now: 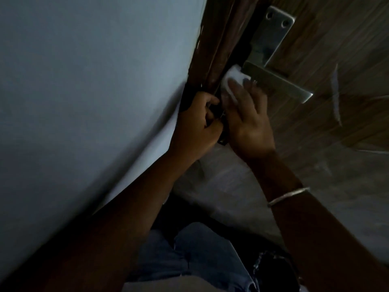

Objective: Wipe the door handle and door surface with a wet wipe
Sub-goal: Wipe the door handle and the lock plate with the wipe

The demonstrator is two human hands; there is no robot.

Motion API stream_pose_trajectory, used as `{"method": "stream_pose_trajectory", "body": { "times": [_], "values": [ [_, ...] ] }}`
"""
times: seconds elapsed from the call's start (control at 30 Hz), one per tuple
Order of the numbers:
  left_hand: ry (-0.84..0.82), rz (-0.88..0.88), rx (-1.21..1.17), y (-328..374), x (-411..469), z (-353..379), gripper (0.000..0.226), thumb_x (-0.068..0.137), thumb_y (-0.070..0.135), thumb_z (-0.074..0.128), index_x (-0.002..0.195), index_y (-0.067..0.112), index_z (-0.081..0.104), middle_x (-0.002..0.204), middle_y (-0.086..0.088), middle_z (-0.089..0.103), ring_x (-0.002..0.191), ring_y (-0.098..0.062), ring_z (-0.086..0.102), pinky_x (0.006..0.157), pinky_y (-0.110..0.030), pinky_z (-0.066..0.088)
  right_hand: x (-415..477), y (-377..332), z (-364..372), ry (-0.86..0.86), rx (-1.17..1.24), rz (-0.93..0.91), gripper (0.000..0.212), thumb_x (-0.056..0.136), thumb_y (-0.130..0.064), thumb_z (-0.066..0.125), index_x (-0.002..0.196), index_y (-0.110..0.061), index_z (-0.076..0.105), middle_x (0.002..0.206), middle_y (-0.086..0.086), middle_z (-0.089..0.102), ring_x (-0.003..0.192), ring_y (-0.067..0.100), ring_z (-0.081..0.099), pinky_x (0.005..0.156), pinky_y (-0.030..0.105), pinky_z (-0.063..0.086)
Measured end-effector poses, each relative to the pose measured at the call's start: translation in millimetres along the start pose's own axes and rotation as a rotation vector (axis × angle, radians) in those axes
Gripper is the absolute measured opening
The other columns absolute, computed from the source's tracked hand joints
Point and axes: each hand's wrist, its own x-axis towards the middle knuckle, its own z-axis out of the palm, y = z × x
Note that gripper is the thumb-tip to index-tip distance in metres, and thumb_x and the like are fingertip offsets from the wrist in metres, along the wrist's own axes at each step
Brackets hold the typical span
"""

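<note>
- Jeans are nearest; both forearms reach up from there, with a bangle on the right wrist.
- Left hand: fingers curled round the door edge.
- Right hand: fingers straight, pressing the wipe flat against the handle at its pivot end.
- The handle's long axis slants down-right in frame across the door, its free end pointing away from the edge.

The right hand presses a white wet wipe with straight fingers against the lever door handle at its pivot end. Below the handle, the left hand grips the dark door edge.
</note>
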Motion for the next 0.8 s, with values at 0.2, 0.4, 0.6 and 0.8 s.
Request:
{"method": "stream_pose_trajectory", "body": {
  "times": [0.2,0.4,0.6,0.8],
  "values": [
    [0.053,0.031,-0.045,1,-1,13,0.028,0.08,0.006,0.061,0.104,0.016,0.05,0.075,-0.016,0.062,0.065,-0.019,0.058,0.061,-0.029,0.049,12,16,5,-0.05,-0.411,-0.138,0.031,0.091,-0.018,0.051,0.116,-0.005,0.063,0.121,0.016,0.063,0.107,0.034,0.062,0.092,0.046,0.048],
    [0.122,-0.001,-0.102,1,1,20,0.031,0.081,0.003,0.061,0.109,0.012,0.051,0.071,-0.009,0.059,0.066,-0.018,0.059,0.06,-0.018,0.047,-17,18,2,-0.091,-0.334,-0.003,0.04,0.094,-0.01,0.048,0.131,0.007,0.045,0.137,0.028,0.044,0.127,0.044,0.041,0.107,0.049,0.028],
    [0.175,-0.021,-0.129,2,3,29,0.028,0.08,0.0,0.059,0.104,0.013,0.051,0.071,-0.009,0.057,0.066,-0.023,0.057,0.06,-0.024,0.048,-1,15,13,-0.176,-0.327,-0.041,0.051,0.094,-0.021,0.049,0.137,0.005,0.036,0.143,0.027,0.037,0.132,0.045,0.034,0.11,0.045,0.017],
    [0.191,-0.044,-0.126,-1,2,29,0.029,0.08,0.002,0.061,0.101,0.017,0.05,0.07,-0.008,0.058,0.063,-0.017,0.058,0.056,-0.014,0.046,-20,26,8,-0.084,-0.35,0.037,0.051,0.093,-0.018,0.053,0.136,0.006,0.037,0.141,0.028,0.039,0.132,0.042,0.036,0.109,0.047,0.024]
  ]
}}
